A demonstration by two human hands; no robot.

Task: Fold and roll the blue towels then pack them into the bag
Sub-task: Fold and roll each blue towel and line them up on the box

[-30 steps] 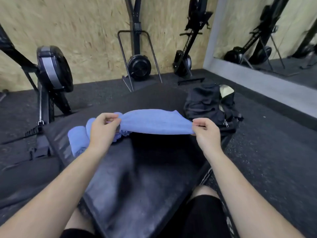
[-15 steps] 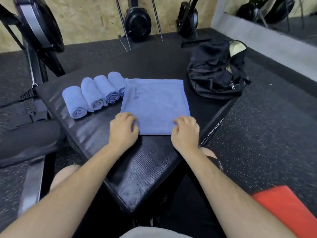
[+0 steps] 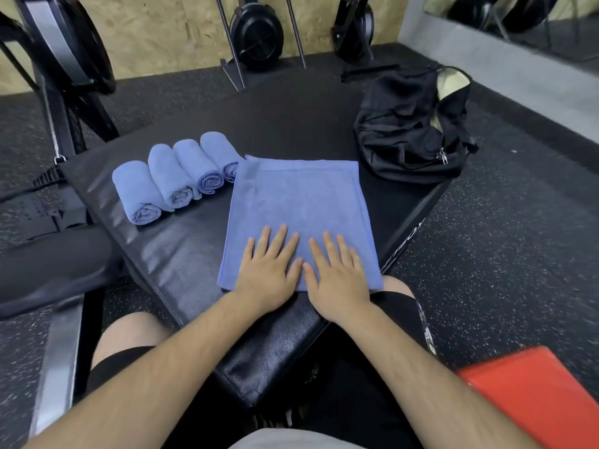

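Note:
A blue towel lies flat and square on the black padded box in front of me. My left hand and my right hand press side by side on its near half, fingers straight and spread. Several rolled blue towels lie in a row to the left, the rightmost one partly under the flat towel's corner. A black bag sits open at the box's far right corner, its pale lining showing.
Black exercise machines stand along the wooden wall at the back and at the left. A red block lies on the speckled floor at the lower right. My knees sit under the box's near corner.
The towel, held up stretched between both hands a second ago, was laid flat. My hands have moved from gripping its near corners to pressing flat on its middle.

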